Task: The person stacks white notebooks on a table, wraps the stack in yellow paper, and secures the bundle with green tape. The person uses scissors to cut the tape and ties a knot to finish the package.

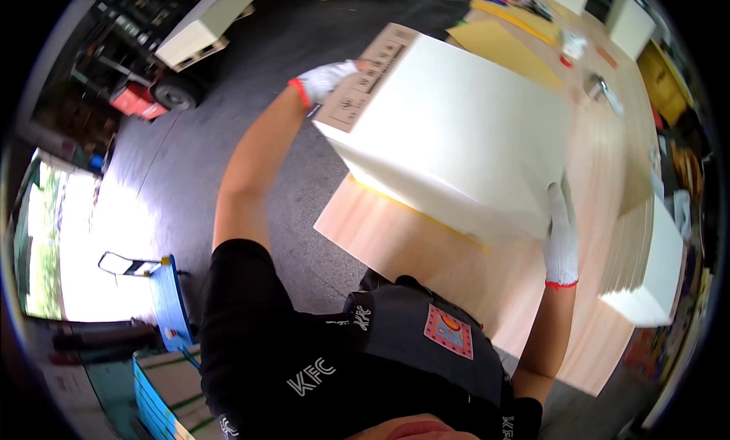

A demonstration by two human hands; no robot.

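Observation:
A large white box with a brown printed strip along its left end rests over the wood-grain table, a thin yellow edge showing beneath its near side. My left hand, in a white glove with a red cuff, grips the box at the brown strip, its fingertips over the edge. Against the right near side of the box lies my right hand, gloved the same way, with fingers pointing away from me. The two hands hold the box between them. The underside of the box is hidden.
White-faced thin panels stand stacked on the table's right. Yellow sheets, a metal tool and small items lie farther back. A forklift and pallet-borne white stacks stand at far left; a blue trolley stands at near left.

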